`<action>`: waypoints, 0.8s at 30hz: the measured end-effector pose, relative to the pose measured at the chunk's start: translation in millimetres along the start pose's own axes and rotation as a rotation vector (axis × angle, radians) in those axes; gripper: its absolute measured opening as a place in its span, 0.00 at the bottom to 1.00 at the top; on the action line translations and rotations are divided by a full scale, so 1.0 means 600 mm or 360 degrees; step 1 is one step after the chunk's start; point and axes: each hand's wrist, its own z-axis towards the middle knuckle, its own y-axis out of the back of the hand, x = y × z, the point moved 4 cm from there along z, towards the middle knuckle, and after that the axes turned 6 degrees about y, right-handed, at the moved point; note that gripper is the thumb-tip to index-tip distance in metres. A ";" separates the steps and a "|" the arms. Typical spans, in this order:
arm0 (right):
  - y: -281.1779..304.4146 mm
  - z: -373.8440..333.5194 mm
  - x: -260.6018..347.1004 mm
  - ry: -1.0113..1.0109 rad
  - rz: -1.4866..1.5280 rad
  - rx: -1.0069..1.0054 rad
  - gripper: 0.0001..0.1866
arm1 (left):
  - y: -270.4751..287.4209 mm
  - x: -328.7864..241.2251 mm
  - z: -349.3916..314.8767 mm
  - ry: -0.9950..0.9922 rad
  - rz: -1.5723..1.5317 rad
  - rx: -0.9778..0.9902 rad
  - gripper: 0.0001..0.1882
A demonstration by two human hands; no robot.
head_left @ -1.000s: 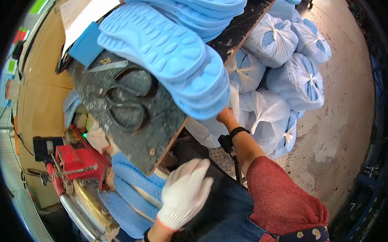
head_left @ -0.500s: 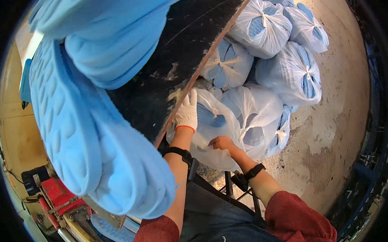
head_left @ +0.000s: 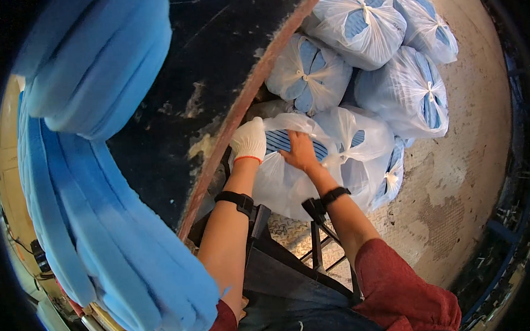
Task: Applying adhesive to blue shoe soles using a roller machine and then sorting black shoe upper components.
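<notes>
Just off the black worktop (head_left: 212, 43), an open translucent white plastic bag (head_left: 273, 186) is stuffed with ridged blue foam soles (head_left: 276, 141), its rim gripped by the white-gloved left hand (head_left: 249, 141) while the bare right hand (head_left: 301, 151) is held, fingers kinda spread, over them.

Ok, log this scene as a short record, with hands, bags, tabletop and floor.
Left hand: gloved, closed at the rim of the open bag
Right hand: bare, at the bag's mouth, grip unclear
Bag contents: blue striped pieces
Tied bags: several, translucent white, blue pieces inside
Tabletop: dark, scuffed, with stacked blue soles at left
Floor: patchy, at right
</notes>
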 end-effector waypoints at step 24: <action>-0.177 -0.031 0.019 0.0009 -0.0803 0.0510 0.52 | 0.061 0.057 -0.048 0.0197 -0.0832 0.0045 0.16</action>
